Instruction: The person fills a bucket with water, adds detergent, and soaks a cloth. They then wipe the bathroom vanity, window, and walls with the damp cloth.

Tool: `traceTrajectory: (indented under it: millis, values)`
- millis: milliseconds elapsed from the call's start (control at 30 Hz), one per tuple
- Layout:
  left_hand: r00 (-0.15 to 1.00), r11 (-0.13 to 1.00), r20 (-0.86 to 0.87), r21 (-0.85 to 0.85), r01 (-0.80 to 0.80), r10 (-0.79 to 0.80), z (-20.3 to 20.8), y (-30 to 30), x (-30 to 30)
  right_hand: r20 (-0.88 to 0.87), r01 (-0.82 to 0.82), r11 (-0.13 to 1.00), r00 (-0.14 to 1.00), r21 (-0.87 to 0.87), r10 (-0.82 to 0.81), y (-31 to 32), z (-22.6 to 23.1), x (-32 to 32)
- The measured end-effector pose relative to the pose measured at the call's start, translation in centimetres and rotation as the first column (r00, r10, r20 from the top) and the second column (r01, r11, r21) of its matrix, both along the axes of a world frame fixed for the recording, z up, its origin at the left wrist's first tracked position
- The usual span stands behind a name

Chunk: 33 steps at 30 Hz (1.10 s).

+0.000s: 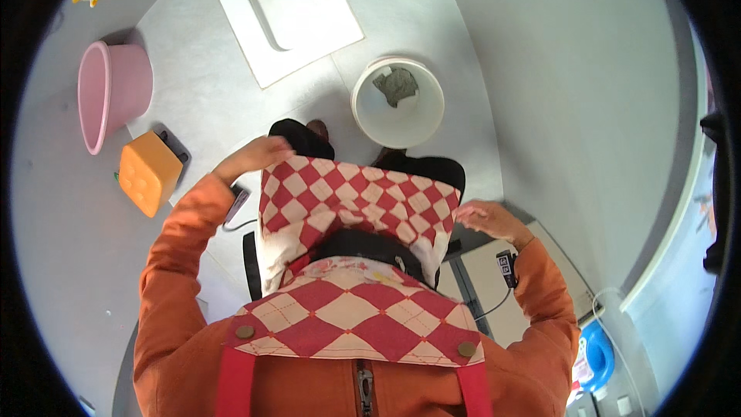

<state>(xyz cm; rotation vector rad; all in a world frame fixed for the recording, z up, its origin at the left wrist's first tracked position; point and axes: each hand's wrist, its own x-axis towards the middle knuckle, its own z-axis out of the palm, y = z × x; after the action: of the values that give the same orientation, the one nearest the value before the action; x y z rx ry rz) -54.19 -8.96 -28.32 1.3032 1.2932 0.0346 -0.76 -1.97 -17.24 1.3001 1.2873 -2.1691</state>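
I wear a red and cream diamond-patterned apron over an orange jacket. Its lower part is spread across my lap, the hem running fairly straight above my dark-trousered knees. At the apron's far left corner is my left hand, its fingers bent and closed on the cloth's edge. My right hand meets the apron's right side, with its fingertips pinched at the border. Slight motion blur softens both hands. Beyond my feet stands a white bucket with a crumpled grey cloth at its bottom.
A white squat toilet is set into the grey floor ahead. At left are a pink basin against the wall and an orange box-like stool. Grey walls close in on both sides. A blue basin lies at lower right beside a white cable.
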Motion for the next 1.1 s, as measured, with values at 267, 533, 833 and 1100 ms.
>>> traceTrajectory:
  millis: [267, 533, 833, 1100]
  values:
    - [0.998, 0.838, 0.009, -0.541, 0.063, -0.068, 7.4, -36.6, -3.3, -0.114, -0.305, 0.815, 0.951, -0.493, 0.287, -21.7, 5.7, 6.2]
    - [0.68, 0.319, -0.485, -0.63, -0.708, 0.55, 20.8, -52.5, 7.2, -0.258, -0.461, 0.523, 0.872, -0.717, 0.416, -30.4, 11.0, 8.8]
    - [0.538, 0.321, -0.556, -0.443, -0.837, 0.634, 21.1, -46.0, 2.8, 0.044, -0.362, 0.827, 0.907, -0.431, 0.42, -27.0, 3.3, 11.9]
    - [0.591, 0.508, -0.472, -0.305, -0.806, 0.654, 21.7, -31.3, -4.5, 0.176, -0.163, 0.975, 0.966, -0.15, 0.189, -20.9, 5.0, 11.3]
